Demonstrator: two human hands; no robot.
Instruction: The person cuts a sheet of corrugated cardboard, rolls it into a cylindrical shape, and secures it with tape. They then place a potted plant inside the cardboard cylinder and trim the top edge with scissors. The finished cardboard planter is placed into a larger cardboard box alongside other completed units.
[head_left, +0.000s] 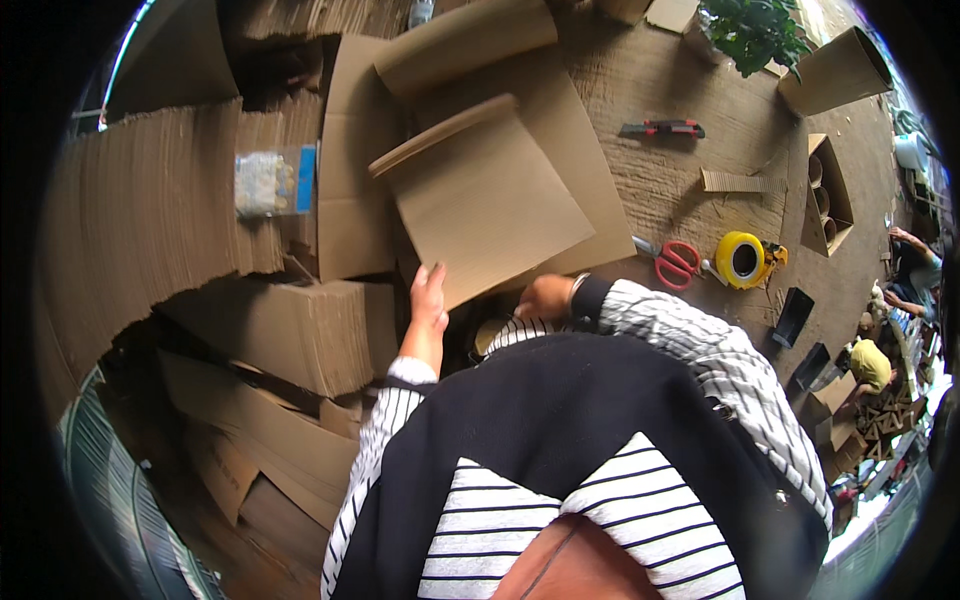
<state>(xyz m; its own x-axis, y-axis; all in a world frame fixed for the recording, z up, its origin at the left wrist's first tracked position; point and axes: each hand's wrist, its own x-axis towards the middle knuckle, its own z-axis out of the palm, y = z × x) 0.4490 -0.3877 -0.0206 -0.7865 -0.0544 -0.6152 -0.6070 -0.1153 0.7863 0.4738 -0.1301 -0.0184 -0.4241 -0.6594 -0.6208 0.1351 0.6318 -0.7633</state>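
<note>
My left hand (430, 304) grips the near left corner of a square cardboard sheet (491, 206), whose far edge is rolled or folded over. Beneath it lies a larger brown sheet (592, 199) with a wide curl (469, 45) at its far end. My right hand (546, 298) is near the sheet's near edge, by my lap, its fingers curled; whether it holds anything cannot be told. Farther right on the table are red-handled scissors (676, 264), a roll of yellow tape (740, 259) on a dispenser and a red and black utility knife (662, 129).
Stacked cardboard (165, 195) fills the left, with a clear bag (262, 184) on it. At the right are a corrugated strip (742, 181), a cardboard tube (836, 71), an open box (829, 195), black trays (793, 317) and a potted plant (754, 34). Another person's arms (911, 240) show far right.
</note>
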